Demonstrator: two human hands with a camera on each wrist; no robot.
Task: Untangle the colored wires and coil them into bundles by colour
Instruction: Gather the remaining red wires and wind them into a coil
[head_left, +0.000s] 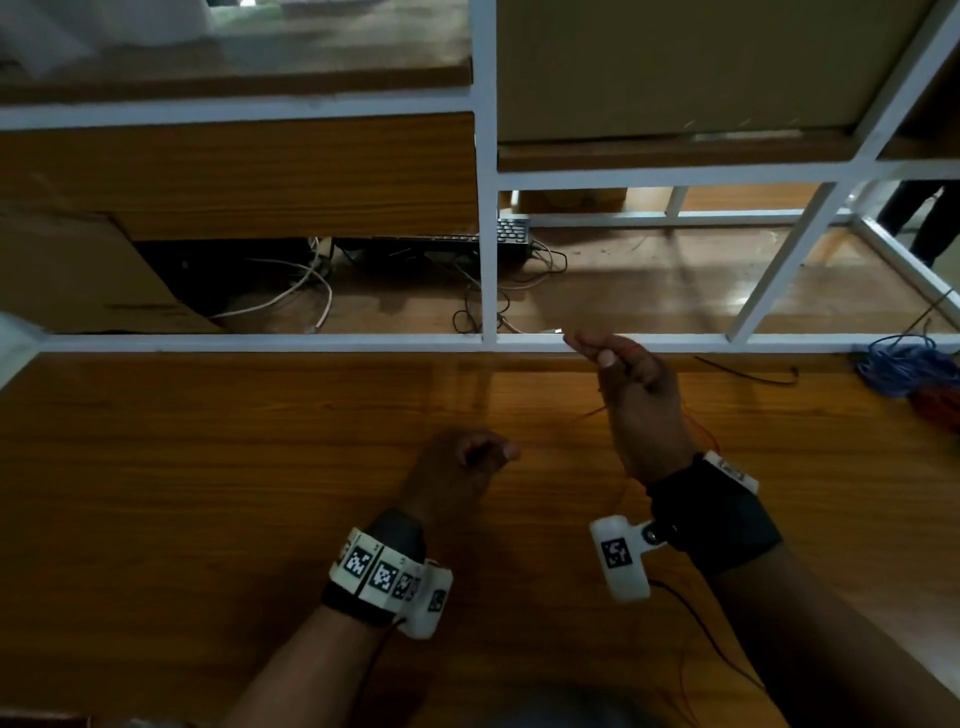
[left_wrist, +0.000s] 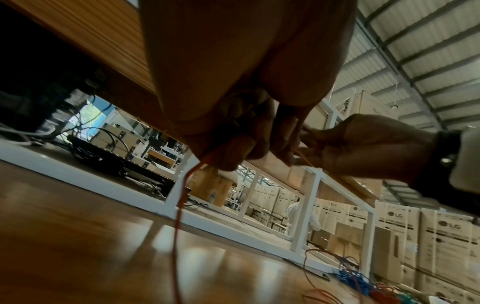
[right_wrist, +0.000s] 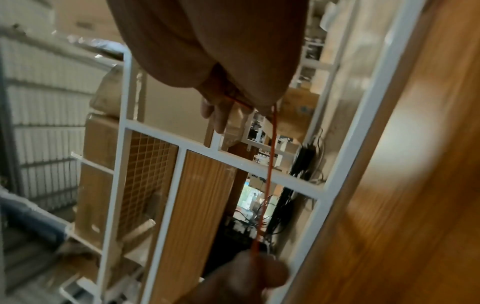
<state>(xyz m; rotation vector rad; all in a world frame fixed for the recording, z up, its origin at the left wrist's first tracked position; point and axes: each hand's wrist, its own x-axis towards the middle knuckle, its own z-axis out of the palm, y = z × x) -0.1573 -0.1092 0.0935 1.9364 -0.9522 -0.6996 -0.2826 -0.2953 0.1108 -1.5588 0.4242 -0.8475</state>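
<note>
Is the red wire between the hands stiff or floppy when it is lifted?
Probably floppy: the red wire hangs limp below the left hand. It looks thin, so likely very light. It may slip, since the right hand only pinches it.

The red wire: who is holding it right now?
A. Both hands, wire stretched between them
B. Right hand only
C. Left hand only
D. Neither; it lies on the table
A: the red wire runs from the right hand to the left hand.
</note>
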